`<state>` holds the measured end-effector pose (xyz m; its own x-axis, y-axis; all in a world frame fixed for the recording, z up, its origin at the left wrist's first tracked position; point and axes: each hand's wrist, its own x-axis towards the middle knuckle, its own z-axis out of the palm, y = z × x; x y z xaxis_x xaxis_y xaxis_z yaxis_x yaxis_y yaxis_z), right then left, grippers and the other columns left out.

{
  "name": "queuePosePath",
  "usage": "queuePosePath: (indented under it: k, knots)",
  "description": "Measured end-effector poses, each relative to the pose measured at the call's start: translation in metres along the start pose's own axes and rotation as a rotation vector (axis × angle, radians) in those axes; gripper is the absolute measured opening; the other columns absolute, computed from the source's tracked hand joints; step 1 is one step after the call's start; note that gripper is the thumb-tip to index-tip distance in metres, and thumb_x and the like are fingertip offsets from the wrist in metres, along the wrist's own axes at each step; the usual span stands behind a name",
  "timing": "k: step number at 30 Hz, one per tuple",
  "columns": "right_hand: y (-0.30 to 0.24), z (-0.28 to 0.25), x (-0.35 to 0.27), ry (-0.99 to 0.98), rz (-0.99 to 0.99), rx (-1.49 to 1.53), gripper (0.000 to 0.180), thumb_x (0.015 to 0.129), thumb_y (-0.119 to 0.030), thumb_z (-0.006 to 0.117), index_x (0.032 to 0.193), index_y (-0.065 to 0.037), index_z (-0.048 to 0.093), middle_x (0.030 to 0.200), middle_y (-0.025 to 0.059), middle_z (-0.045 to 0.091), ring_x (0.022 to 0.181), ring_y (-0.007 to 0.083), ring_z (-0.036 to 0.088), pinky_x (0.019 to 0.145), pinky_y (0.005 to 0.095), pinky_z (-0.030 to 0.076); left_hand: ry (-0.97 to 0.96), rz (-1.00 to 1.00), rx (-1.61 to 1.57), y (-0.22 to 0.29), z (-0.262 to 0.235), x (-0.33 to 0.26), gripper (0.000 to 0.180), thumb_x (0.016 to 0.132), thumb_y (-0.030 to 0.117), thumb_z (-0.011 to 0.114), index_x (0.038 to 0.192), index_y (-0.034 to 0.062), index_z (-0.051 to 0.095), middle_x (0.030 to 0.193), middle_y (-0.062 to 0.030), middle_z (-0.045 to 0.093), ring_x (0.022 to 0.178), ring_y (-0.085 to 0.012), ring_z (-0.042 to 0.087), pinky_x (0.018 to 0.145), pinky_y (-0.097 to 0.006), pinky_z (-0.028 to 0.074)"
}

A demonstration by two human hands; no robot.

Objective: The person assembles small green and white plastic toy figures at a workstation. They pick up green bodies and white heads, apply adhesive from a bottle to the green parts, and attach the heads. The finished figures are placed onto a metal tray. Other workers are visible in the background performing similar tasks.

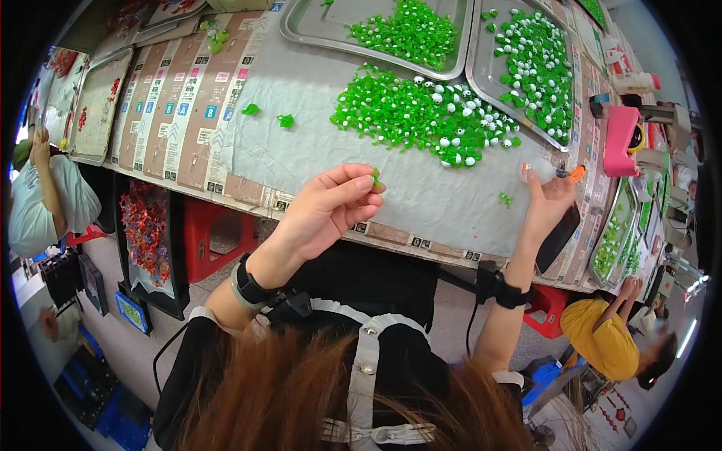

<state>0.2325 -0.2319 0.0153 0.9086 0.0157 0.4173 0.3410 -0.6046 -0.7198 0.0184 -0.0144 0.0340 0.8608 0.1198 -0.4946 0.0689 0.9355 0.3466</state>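
My left hand [331, 201] pinches a small green plastic piece [377, 179] between thumb and fingertips, above the grey cloth near the table's front edge. Over at the right, the fingers of my right hand [553, 201] close on a small whitish bottle [535, 168] with an orange tip [577, 174]. Beyond my hands spreads a pile of green plastic pieces [380, 113], many with white eye-like balls at its right side. One loose green piece [505, 199] lies left of my right hand, and two small green clumps [285, 120] rest at the far left of the cloth.
Two metal trays, one at the back [301, 30] and one at the right [487, 68], hold more green pieces. A dark phone [558, 239] lies beside my right wrist. A pink stand [621, 141] is farther right. Co-workers sit at both sides, one in a yellow shirt [602, 338].
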Motion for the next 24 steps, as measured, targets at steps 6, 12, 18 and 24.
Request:
queuePosePath:
  k: [6,12,18,24]
  knots:
    - [-0.056,-0.001,-0.026,-0.419,-0.11,0.097,0.014,0.074,-0.003,0.053,0.087,0.002,0.053,0.081,0.0107,0.056,0.072,0.02,0.054,0.066,0.0274,0.042,0.056,-0.039,0.093,-0.004,0.004,0.002,0.012,0.08,0.007,0.048,0.091,0.0018,0.049,0.083,-0.0086,0.055,0.071,-0.012,0.056,0.062,-0.021,0.049]
    - [-0.051,0.028,-0.037,-0.648,-0.195,-0.036,0.011,0.068,0.001,0.054,0.079,0.002,0.055,0.073,0.0119,0.054,0.064,0.0203,0.053,0.059,0.0271,0.041,0.002,-0.054,0.125,-0.005,0.007,0.001,0.014,0.079,0.009,0.051,0.09,0.001,0.051,0.084,-0.0097,0.056,0.073,-0.0126,0.057,0.064,-0.021,0.049]
    - [-0.055,0.014,-0.043,-0.736,0.114,0.252,0.02,0.07,0.002,0.053,0.09,0.002,0.054,0.074,0.0073,0.054,0.064,0.0139,0.052,0.058,0.0254,0.041,0.036,-0.031,0.192,-0.005,0.006,0.001,0.013,0.079,0.007,0.051,0.09,0.0005,0.051,0.081,-0.0097,0.057,0.07,-0.0133,0.057,0.061,-0.021,0.049]
    - [-0.098,-0.007,-0.062,-0.934,0.757,0.947,0.025,0.073,0.003,0.052,0.097,0.005,0.05,0.084,0.008,0.054,0.074,0.0141,0.055,0.065,0.0247,0.044,0.055,-0.045,0.259,-0.007,0.018,-0.002,0.017,0.077,0.005,0.053,0.093,-0.0019,0.052,0.082,-0.0097,0.057,0.071,-0.0138,0.057,0.063,-0.021,0.049]
